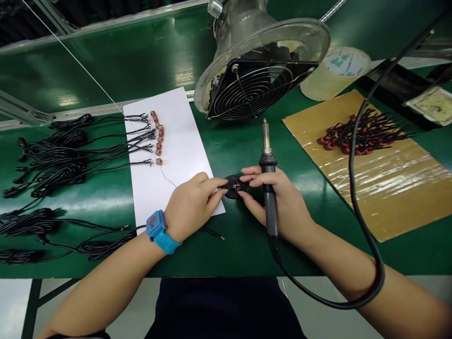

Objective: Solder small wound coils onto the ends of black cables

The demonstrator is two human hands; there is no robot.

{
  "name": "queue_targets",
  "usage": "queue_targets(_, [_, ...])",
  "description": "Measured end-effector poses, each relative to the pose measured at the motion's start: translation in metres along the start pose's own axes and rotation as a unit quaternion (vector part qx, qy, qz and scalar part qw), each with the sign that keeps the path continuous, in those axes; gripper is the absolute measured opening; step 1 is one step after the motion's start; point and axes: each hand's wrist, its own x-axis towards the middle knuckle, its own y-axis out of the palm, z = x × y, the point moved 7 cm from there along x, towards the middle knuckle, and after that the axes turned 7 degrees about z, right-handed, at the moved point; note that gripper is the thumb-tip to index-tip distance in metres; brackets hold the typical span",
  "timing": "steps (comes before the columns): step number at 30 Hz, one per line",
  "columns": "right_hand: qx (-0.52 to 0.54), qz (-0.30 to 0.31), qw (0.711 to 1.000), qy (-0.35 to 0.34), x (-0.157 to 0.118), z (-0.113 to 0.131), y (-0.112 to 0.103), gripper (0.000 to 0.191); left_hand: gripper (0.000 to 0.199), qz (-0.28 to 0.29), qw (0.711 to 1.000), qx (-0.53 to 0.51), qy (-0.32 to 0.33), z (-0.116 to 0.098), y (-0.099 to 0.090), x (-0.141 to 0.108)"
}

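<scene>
"Where is the thing you're working with?"

"A small black disc (231,193) sits between my two hands over the green worktop (247,249), just beyond the lower right corner of a white sheet (190,146). I can't tell whether it is lifted or resting. Short copper-coloured strands (236,187) spread out at its middle."

"And your hands?"

"My left hand (190,200) is pinched nearly closed, thumb and forefinger on the disc's left edge. A thin wire (165,178) runs down to that hand; I can't tell whether I grip it. My right hand (282,202) is loosely curled around the black handle of a soldering iron (270,209), its metal tip pointing away from me towards a round fan guard (252,92). The thumb and fingertips of that same hand reach the disc's right edge."

"How will the disc handle?"

"I'd judge it light and stiff, probably smooth enough to turn or slip if pinched carelessly. The strands look fine and easily bent, so the outer rim is the place to hold, one side in each hand, with fingertips off the centre."

"And the iron?"

"Heavier, I expect, and dragged by its cord. I'd treat the metal end as hot, and hold only the handle."
</scene>
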Motion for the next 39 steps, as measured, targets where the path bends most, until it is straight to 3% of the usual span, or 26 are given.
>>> queue_targets(7, [-0.095,-0.005,0.995,-0.016,0.001,0.002,0.0,0.032,0.02,0.009,0.994,-0.109,0.027,-0.005,-0.001,-0.002])
queue_targets(11, [-0.129,-0.003,0.991,-0.034,0.003,0.004,0.001,0.03,0.03,-0.009,0.999,-0.04,0.01,-0.001,-0.002,-0.004])
queue_targets(17, [-0.104,-0.001,0.994,-0.036,0.002,-0.001,0.003,0.027,0.039,0.017,0.997,0.074,0.003,-0.006,0.007,-0.007])
queue_targets(24, [-0.058,0.055,0.994,-0.073,0.006,-0.003,0.006,0.023,0.041,0.017,0.997,0.072,-0.003,-0.006,0.007,-0.007])
queue_targets(29, [-0.046,0.073,0.992,-0.097,0.006,-0.008,0.005,0.022,0.034,0.009,0.999,0.032,-0.015,-0.003,0.005,-0.007])
queue_targets(35, [0.009,0.027,0.996,-0.081,0.003,-0.009,-0.008,0.035,0.019,-0.001,0.992,-0.104,-0.077,0.003,-0.005,-0.003])
queue_targets(39, [0.019,0.021,0.993,-0.115,0.0,0.003,-0.01,0.034,0.032,0.038,0.972,-0.199,-0.12,0.003,-0.003,0.006])
